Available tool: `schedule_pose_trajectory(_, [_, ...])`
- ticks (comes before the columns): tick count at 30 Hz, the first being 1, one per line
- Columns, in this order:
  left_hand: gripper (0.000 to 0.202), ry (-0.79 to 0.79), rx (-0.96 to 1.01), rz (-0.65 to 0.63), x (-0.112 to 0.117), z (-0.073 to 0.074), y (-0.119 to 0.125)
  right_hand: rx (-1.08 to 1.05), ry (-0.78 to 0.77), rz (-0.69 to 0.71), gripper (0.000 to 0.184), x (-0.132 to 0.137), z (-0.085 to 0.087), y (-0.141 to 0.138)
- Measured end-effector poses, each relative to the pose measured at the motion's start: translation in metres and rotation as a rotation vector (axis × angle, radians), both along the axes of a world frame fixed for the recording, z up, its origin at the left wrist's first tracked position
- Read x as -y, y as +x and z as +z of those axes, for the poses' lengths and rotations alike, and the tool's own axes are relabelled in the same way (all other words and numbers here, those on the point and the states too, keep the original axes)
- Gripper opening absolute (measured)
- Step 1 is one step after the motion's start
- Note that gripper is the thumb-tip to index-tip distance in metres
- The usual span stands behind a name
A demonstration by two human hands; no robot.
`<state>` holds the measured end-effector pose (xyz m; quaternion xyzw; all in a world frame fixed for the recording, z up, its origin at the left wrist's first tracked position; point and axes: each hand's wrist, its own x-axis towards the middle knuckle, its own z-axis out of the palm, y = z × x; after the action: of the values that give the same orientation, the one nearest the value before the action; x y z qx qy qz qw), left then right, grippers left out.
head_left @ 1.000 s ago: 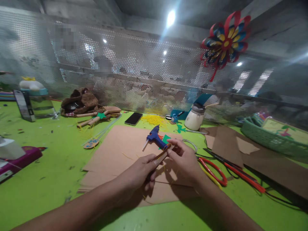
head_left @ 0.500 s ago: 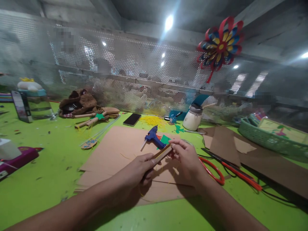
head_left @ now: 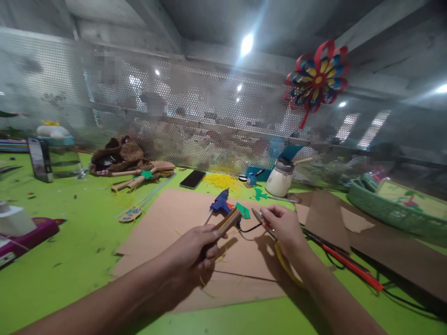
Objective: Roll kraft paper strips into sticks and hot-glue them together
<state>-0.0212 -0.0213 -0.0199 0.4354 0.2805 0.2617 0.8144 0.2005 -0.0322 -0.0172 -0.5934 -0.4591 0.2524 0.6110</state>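
My left hand (head_left: pixel 204 244) is closed around a narrow folded cardboard strip (head_left: pixel 228 222) with a yellow line along it, its far end pointing up and right. In my right hand (head_left: pixel 281 225) is a pair of scissors (head_left: pixel 287 266); the fingers pinch it near the blades, the pointed metal tip faces left, and a yellow handle loop hangs below the palm. The scissors' tip and the strip are apart. Just beyond the strip, a blue glue gun (head_left: pixel 220 202) and a green paper piece (head_left: pixel 243 211) lie on brown cardboard sheets (head_left: pixel 167 218).
A phone (head_left: pixel 193 179), yellow shreds (head_left: pixel 221 181) and a white jar (head_left: pixel 279 179) stand along the back. Cardboard pieces (head_left: pixel 324 214), a red-handled tool (head_left: pixel 356 267) and a green basket (head_left: pixel 387 209) are at right. A purple power strip (head_left: pixel 42 228) lies at left.
My right hand has left the strip's end and taken up the scissors from the table at right. My left hand still holds the strip, now tilted more steeply.
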Motion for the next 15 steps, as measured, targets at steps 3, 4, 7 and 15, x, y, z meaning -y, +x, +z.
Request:
schedule_pose_trajectory(3, [0.024,-0.003,-0.009,0.012,-0.003,-0.001,-0.002,0.022,0.011,-0.002,0.027,0.002,0.002,0.001])
schedule_pose_trajectory(4, [0.022,0.016,-0.01,0.018,-0.005,0.001,-0.004,0.026,0.018,-0.003,0.027,0.003,0.004,0.001])
schedule_pose_trajectory(7, [0.02,0.165,-0.013,0.034,-0.012,0.016,-0.015,0.032,0.038,-0.01,0.031,0.004,0.007,-0.003])
schedule_pose_trajectory(15, [0.016,0.308,0.117,0.206,-0.007,0.064,-0.037,0.12,0.066,-0.094,0.036,-0.004,0.003,0.006])
